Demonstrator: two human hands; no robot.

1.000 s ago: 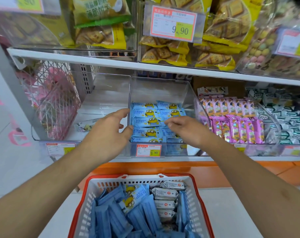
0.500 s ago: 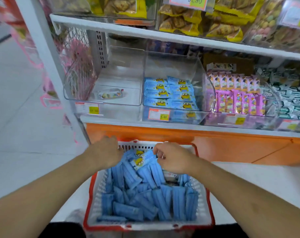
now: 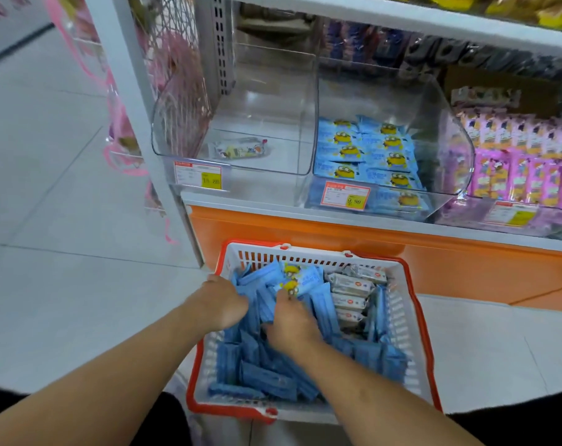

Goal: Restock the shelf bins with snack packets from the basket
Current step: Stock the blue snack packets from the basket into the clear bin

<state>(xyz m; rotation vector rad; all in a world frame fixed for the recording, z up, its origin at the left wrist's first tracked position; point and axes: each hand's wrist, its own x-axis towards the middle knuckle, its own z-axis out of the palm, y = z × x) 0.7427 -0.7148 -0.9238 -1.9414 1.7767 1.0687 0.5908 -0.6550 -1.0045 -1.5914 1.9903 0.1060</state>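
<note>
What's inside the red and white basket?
The basket holds lots of blue snack packets and a few silvery ones on its right side. Both hands are digging in. Whatever lies under the pile is hidden.

Blue snack packets point(image 3: 266, 378) lie heaped in the red-rimmed white basket point(image 3: 401, 320), bunched under and between the fingers point(image 3: 287, 296); silver packets point(image 3: 350, 296) stack just right of them, apparently untouched. Clear shelf bin point(image 3: 447, 123) beyond the fingertips holds flat blue rows.

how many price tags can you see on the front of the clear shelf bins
3. One on the left bin, which holds a single packet; one on the middle bin with the blue packets; one on the right bin with the pink packets. More may lie outside the frame.
</note>
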